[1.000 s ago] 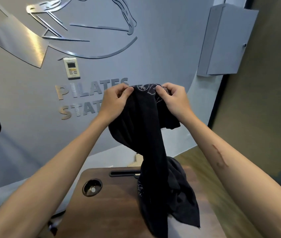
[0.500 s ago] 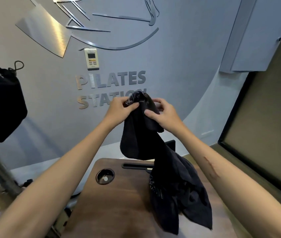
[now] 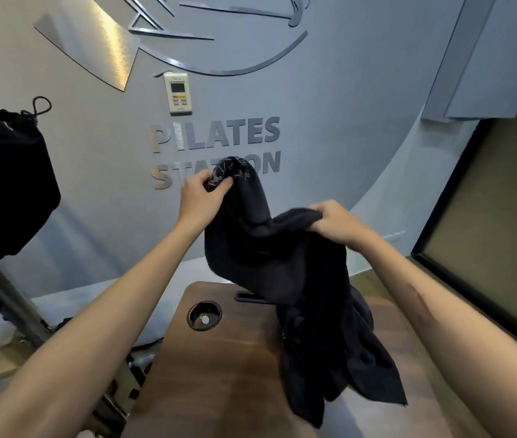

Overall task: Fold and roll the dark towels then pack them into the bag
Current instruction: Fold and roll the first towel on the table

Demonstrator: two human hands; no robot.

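Spreading apart now: right hand (image 3: 334,221) slid down-right along dark towel (image 3: 270,248) edge, left hand (image 3: 202,197) holding printed corner high. Fingers of both pinch cloth. Towel opening for first fold; tail drapes on tabletop (image 3: 219,374).

One camera only, worn on the person's head. It looks forward and somewhat down along both outstretched forearms, close above the wooden worktop (image 3: 219,374), whose near edge runs out of the bottom of the frame. It faces a wall (image 3: 345,105) with lettering just beyond. The wide lens bends the straight edges at the sides.
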